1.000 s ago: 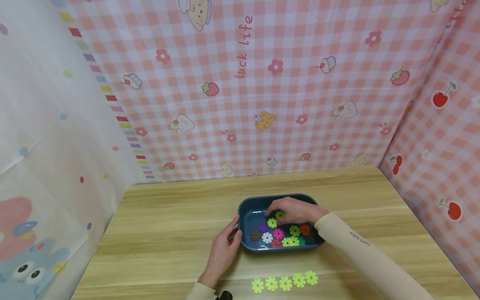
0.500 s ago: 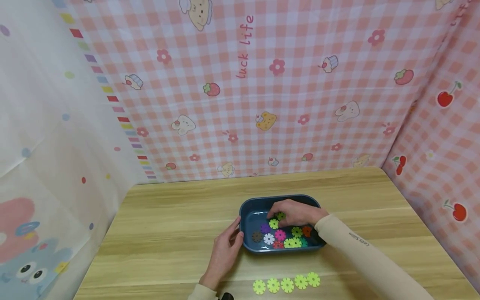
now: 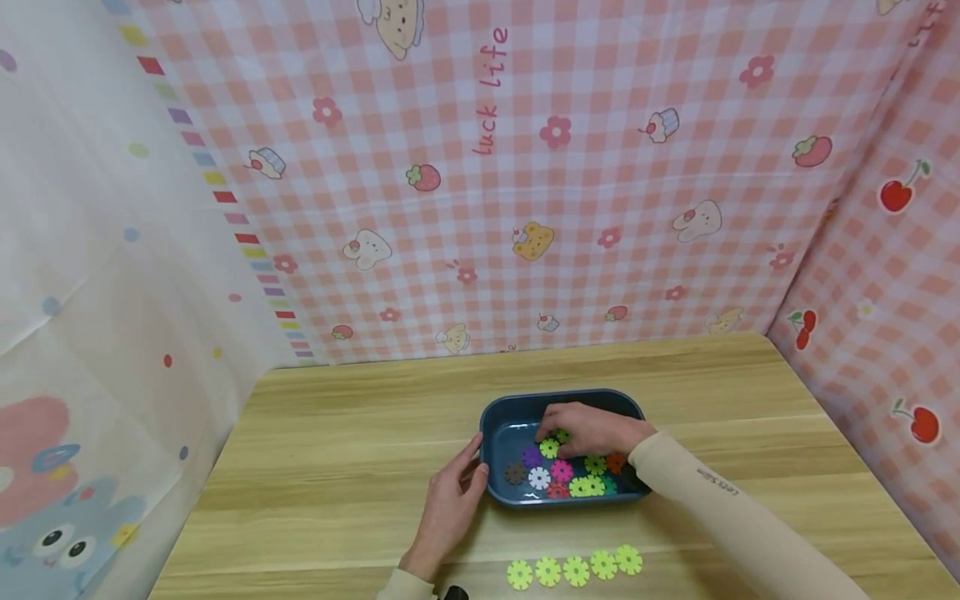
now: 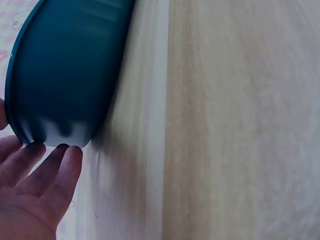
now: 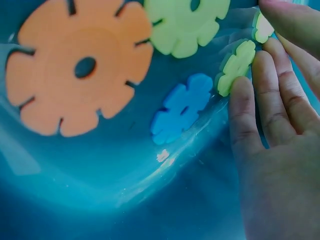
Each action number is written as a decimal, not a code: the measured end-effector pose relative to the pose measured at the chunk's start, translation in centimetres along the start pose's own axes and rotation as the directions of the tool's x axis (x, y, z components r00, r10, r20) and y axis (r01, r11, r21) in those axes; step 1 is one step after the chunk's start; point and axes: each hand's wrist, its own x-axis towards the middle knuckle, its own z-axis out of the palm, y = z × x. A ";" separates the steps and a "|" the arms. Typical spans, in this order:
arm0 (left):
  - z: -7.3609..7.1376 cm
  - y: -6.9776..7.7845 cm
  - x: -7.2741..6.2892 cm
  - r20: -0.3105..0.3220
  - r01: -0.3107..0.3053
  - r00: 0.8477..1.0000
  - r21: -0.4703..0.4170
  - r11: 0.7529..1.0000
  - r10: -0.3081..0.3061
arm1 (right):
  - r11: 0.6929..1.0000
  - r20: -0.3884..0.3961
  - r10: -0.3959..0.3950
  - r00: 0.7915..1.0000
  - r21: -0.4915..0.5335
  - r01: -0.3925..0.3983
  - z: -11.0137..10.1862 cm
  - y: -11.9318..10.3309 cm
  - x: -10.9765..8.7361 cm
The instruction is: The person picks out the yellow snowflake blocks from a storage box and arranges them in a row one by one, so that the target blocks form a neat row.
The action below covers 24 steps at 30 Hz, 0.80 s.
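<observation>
My left hand (image 3: 448,502) rests at the left end of a dark blue tray (image 3: 517,502), several fingertips touching its outer wall (image 4: 65,90). Inside the tray lie notched, flower-shaped plastic discs, among them a white disc (image 3: 538,477), a purple disc (image 3: 532,456), a pink disc (image 3: 562,471) and an orange disc (image 5: 82,65). My right hand (image 3: 592,427) reaches into the tray, its fingers beside a yellow-green disc (image 3: 550,448). In the right wrist view its extended fingers touch a tilted yellow-green disc (image 5: 236,67); another sits near the thumb. No firm pinch shows.
In front of the tray, a row of several yellow-green discs (image 3: 576,571) lies on the wooden table (image 3: 315,467). A pink checked cloth (image 3: 450,108) hangs behind the table, with further cloth at both sides.
The view shifts slightly, so everything sits a little further right in the frame. Both hands keep nearly the same place at and in the tray; the discs look unmoved.
</observation>
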 end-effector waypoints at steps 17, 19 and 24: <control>0.0 0.0 0.0 0.004 0.004 1.000 -0.014 1.000 -0.004 | 0.999 0.008 0.024 1.000 -0.023 -0.023 0.0 -0.3 0.0; 0.0 0.0 0.0 0.005 0.000 1.000 -0.017 1.000 0.000 | 0.999 0.002 0.034 0.999 -0.012 -0.034 -0.1 -0.4 0.0; 0.0 -0.1 0.0 0.009 0.004 1.000 -0.025 1.000 -0.004 | 0.999 -0.016 0.053 0.998 0.006 -0.053 -0.4 -0.5 -0.1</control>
